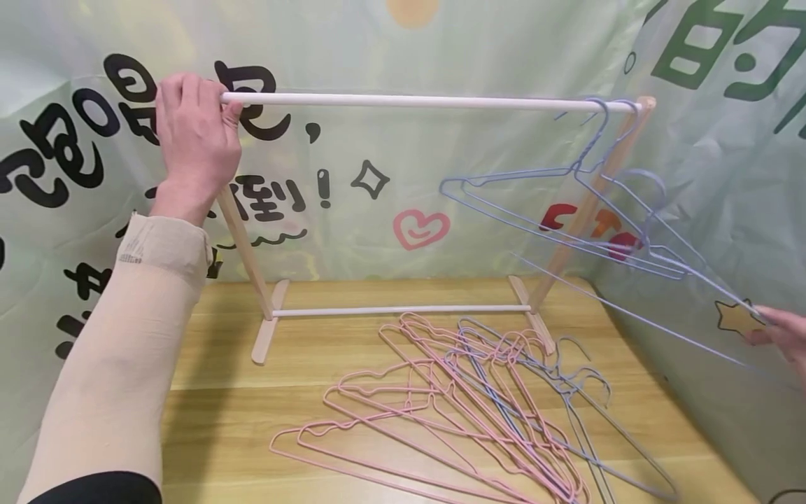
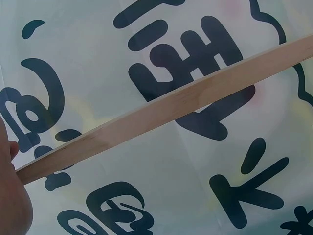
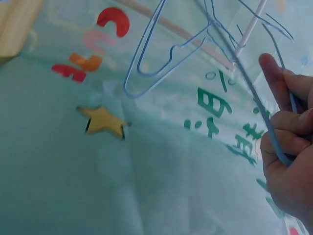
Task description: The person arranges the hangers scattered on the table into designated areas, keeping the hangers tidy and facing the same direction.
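My left hand [image 1: 198, 129] grips the upper left corner of a clothes rack, around the end of its white top rail [image 1: 378, 101]. The left wrist view shows the wooden post [image 2: 146, 112] running from the edge of that hand. At the right edge, my right hand [image 1: 783, 336] holds a blue wire hanger [image 3: 249, 83] by one end, fingers curled round the wire. The hanger's hook points up, below the rail and apart from it. Two blue hangers [image 1: 576, 168] hang at the rail's right end, near the right post [image 1: 582, 210].
On the wooden table [image 1: 214, 420] a loose pile of pink hangers [image 1: 434, 399] overlaps several blue and grey hangers [image 1: 569, 385] to its right. A white lower bar [image 1: 403, 309] joins the rack's feet. A printed cloth backdrop [image 1: 352, 231] stands behind and at the right.
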The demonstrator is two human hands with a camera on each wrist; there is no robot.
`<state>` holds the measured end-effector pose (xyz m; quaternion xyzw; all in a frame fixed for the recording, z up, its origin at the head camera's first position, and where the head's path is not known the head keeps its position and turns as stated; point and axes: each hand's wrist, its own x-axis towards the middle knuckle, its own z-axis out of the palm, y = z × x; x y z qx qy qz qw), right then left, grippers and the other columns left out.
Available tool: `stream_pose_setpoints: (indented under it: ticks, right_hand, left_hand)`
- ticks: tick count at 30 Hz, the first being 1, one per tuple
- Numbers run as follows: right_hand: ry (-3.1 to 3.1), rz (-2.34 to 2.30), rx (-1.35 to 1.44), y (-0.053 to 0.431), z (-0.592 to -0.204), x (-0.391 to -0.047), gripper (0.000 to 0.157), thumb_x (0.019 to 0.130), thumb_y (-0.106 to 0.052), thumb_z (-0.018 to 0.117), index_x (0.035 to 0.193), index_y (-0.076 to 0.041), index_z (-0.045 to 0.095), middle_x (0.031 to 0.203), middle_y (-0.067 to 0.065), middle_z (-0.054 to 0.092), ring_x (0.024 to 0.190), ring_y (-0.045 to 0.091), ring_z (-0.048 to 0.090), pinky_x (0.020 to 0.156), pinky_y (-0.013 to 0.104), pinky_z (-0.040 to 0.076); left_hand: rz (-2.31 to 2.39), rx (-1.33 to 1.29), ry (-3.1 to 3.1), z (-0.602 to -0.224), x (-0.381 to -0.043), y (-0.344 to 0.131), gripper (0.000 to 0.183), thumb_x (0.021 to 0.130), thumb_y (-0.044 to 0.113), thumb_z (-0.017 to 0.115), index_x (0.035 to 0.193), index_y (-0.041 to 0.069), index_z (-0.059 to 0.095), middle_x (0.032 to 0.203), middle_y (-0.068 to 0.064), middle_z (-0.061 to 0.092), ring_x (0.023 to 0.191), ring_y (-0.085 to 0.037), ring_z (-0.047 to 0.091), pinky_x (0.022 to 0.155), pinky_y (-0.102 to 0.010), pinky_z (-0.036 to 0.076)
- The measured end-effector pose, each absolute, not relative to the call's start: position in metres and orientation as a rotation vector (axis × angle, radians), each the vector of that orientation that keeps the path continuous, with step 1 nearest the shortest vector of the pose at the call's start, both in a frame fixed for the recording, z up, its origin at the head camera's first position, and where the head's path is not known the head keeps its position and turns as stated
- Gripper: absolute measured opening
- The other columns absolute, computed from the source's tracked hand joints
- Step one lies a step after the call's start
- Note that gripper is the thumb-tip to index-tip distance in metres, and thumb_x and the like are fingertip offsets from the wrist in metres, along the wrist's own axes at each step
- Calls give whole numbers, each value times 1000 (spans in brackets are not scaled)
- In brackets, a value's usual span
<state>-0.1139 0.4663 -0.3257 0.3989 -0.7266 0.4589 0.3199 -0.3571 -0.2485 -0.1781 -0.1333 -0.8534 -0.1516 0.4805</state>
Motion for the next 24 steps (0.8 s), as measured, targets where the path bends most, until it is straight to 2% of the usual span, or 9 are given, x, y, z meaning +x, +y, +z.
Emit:
stream_pose_setpoints:
  ticks: [2, 4, 6, 8, 12, 16, 19, 22, 24]
  right_hand:
    - [-1966, 1034, 844, 455, -311, -117, 34, 110, 1, 40, 136, 15, 56, 117, -25, 71, 95, -14, 64, 100, 7, 36]
    - [-2027, 836, 641, 443, -295, -118, 32, 109, -3, 46, 135, 12, 58, 106, -35, 68, 66, -17, 55, 70, 4, 44]
    - [-2027, 817, 591, 431, -279, -122, 31, 109, -4, 48, 134, 10, 60, 102, -36, 67, 50, -13, 39, 47, 6, 31]
    - [-2017, 796, 573, 419, -263, -128, 32, 109, -6, 49, 136, 4, 62, 101, -38, 66, 43, -8, 22, 38, 12, 13]
    - [-2032, 797, 480, 405, -241, -142, 30, 108, -5, 51, 134, -2, 66, 93, -41, 64, 43, -8, 23, 38, 20, 11]
    - [-2065, 868, 446, 402, -230, -158, 30, 106, 2, 52, 131, 0, 69, 85, -36, 65, 38, -3, 22, 35, 26, 11]
    - [-2115, 885, 362, 398, -225, -167, 32, 106, 0, 54, 128, -12, 74, 80, -35, 64, 37, -1, 23, 35, 28, 13]
    - [-2163, 822, 269, 392, -221, -174, 35, 106, -7, 58, 124, -32, 73, 76, -38, 61, 36, 1, 22, 36, 28, 14]
    - [-2177, 728, 259, 392, -220, -180, 30, 105, -11, 60, 122, -32, 73, 77, -43, 59, 36, -1, 22, 37, 25, 15]
  left_hand:
    - [-369, -322, -2087, -178, -357, -248, 58, 110, 50, 35, 112, -5, 52, 107, -22, 44, 120, -43, 34, 116, -51, 23]
    - [-370, -323, -2085, -178, -357, -248, 57, 110, 50, 36, 112, -5, 52, 107, -22, 44, 119, -43, 34, 116, -52, 24]
    - [-375, -328, -2081, -178, -358, -249, 56, 110, 50, 37, 111, -5, 52, 106, -22, 44, 119, -44, 34, 115, -52, 24]
    - [-375, -330, -2074, -178, -358, -249, 56, 109, 49, 38, 111, -5, 52, 106, -22, 44, 118, -44, 34, 115, -52, 24]
    - [-365, -329, -2066, -179, -358, -249, 56, 110, 49, 37, 111, -4, 52, 106, -22, 44, 117, -43, 34, 113, -52, 26]
    - [-353, -333, -2059, -178, -357, -249, 56, 110, 50, 35, 111, -4, 51, 105, -22, 44, 116, -43, 35, 111, -52, 27]
    - [-353, -334, -2061, -178, -357, -249, 57, 110, 50, 35, 111, -4, 51, 105, -22, 44, 117, -43, 35, 111, -52, 27]
    - [-356, -329, -2067, -178, -357, -249, 57, 110, 50, 35, 111, -4, 52, 106, -22, 45, 117, -43, 35, 112, -52, 27]
    - [-357, -325, -2075, -178, -358, -249, 57, 110, 50, 35, 111, -4, 52, 106, -22, 45, 118, -43, 34, 112, -52, 26]
